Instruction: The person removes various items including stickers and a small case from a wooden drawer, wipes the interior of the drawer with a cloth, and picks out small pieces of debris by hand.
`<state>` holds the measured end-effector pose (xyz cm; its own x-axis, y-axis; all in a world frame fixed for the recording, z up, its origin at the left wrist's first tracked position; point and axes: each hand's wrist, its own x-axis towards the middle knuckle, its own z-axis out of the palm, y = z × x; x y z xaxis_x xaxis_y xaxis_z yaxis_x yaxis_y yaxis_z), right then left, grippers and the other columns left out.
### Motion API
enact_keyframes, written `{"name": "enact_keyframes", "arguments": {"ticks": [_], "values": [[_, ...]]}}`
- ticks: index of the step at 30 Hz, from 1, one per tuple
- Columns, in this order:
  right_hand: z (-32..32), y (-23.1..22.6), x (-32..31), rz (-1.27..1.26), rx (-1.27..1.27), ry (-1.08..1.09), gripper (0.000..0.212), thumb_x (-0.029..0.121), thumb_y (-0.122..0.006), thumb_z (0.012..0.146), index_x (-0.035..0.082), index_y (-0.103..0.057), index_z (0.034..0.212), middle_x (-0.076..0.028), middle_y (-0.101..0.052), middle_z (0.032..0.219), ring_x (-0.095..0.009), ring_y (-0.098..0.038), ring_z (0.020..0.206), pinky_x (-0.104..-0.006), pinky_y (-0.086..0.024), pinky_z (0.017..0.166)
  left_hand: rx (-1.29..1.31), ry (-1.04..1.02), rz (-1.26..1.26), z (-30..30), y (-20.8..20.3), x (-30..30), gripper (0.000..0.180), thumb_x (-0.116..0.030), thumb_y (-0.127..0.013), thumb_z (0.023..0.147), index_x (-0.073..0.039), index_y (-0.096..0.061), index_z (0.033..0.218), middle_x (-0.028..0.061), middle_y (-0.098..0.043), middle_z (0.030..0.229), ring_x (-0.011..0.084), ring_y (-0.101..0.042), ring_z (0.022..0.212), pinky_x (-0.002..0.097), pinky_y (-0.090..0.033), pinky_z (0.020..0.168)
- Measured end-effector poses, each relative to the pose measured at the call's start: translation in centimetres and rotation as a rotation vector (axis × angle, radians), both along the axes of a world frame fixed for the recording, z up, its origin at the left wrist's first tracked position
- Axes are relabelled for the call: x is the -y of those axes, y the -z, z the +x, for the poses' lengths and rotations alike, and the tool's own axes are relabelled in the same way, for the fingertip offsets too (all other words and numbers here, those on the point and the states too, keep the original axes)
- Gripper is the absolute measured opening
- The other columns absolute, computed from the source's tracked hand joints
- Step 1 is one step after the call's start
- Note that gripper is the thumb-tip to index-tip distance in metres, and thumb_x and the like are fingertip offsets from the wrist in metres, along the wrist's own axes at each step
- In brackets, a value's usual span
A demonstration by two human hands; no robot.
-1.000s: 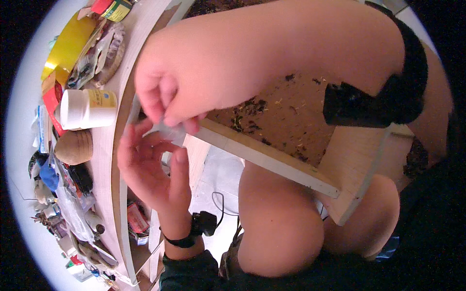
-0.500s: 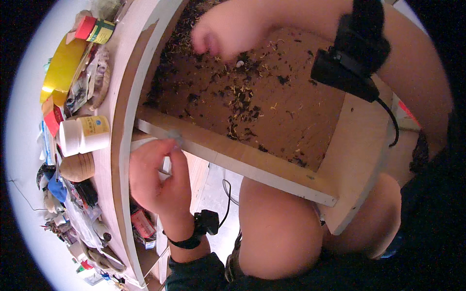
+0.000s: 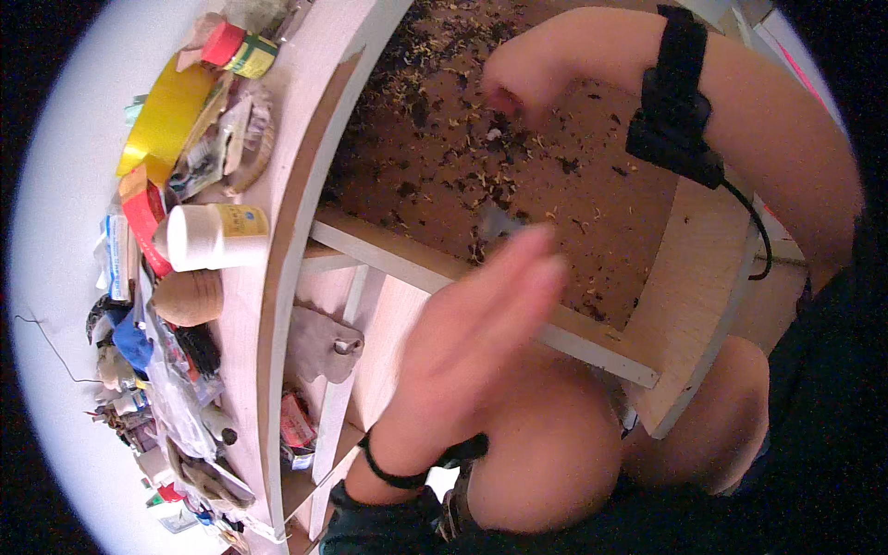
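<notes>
A wooden drawer (image 3: 694, 268) with a brown bottom lies pulled out over my knees. Dark crumbs and yellowish shreds (image 3: 407, 102) are strewn inside it, thickest toward the far left. My right hand (image 3: 532, 74) is curled closed over the debris; its fingertips are hidden, and a small pale bit (image 3: 493, 134) lies just below it. Blurred by motion, my left hand (image 3: 481, 333) reaches over the drawer's near wall (image 3: 398, 252) with its fingers stretched out. Beside those fingertips is a small greyish, see-through piece (image 3: 501, 222), apart from them as far as the blur shows.
Left of the drawer runs a pale tabletop (image 3: 250, 361) crowded with a white bottle (image 3: 217, 236), a red-lidded jar (image 3: 239, 48), a yellow tape roll (image 3: 166, 120) and a wooden knob-like piece (image 3: 188, 298). Under it, a grey cloth (image 3: 324, 347) and a red box (image 3: 296, 424) sit in a compartment.
My left hand has swung right and up from beside the table edge to over the drawer, its fingers straightening. The greyish piece moved with it. My right hand stays closed over the debris.
</notes>
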<state>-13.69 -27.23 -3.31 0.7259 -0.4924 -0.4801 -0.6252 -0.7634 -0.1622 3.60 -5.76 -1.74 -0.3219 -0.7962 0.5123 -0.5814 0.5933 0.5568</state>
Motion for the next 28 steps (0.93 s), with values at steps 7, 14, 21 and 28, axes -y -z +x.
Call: {"name": "enact_keyframes", "arguments": {"ticks": [7,14,21,28], "values": [[-1.0,-1.6,1.9,0.096,-0.016,0.105,0.034,0.020,-0.071,0.063,0.003,-0.060,0.090,-0.011,-0.063,0.081,-0.026,-0.059,0.075,-0.0375,-0.048,0.066,0.201,0.238,0.095,3.3,2.2,1.4,0.035,-0.005,-0.067,0.064,-0.008,-0.062,0.098,0.0078,-0.059,0.108,0.0244,-0.057,0.097,0.0414,-0.040,0.090],[2.3,-1.6,0.4,0.157,0.063,-0.121,0.045,0.021,-0.072,0.065,0.003,-0.056,0.102,-0.012,-0.063,0.086,-0.029,-0.060,0.078,-0.0383,-0.049,0.069,0.165,0.171,0.104,3.5,1.8,1.1,0.037,-0.004,-0.067,0.064,-0.009,-0.061,0.100,0.0074,-0.060,0.106,0.0266,-0.057,0.100,0.0425,-0.041,0.089],[3.3,-0.5,-9.1,0.152,0.121,-0.291,0.034,0.008,-0.061,0.069,0.003,-0.055,0.102,-0.017,-0.056,0.102,-0.036,-0.057,0.092,-0.0433,-0.047,0.080,-0.062,-0.115,0.033,7.3,2.4,-4.4,0.027,0.005,-0.064,0.063,-0.004,-0.061,0.088,0.0105,-0.061,0.085,0.0263,-0.059,0.074,0.0348,-0.047,0.065],[2.2,-5.9,-9.9,-0.121,-0.010,-0.227,0.011,0.009,-0.057,0.071,0.007,-0.063,0.081,-0.015,-0.063,0.082,-0.030,-0.062,0.082,-0.0422,-0.049,0.068,0.014,-0.175,0.095,11.6,0.7,-11.9,0.020,0.002,-0.063,0.067,-0.005,-0.063,0.086,0.0106,-0.062,0.080,0.0267,-0.060,0.071,0.0356,-0.048,0.064]]}}
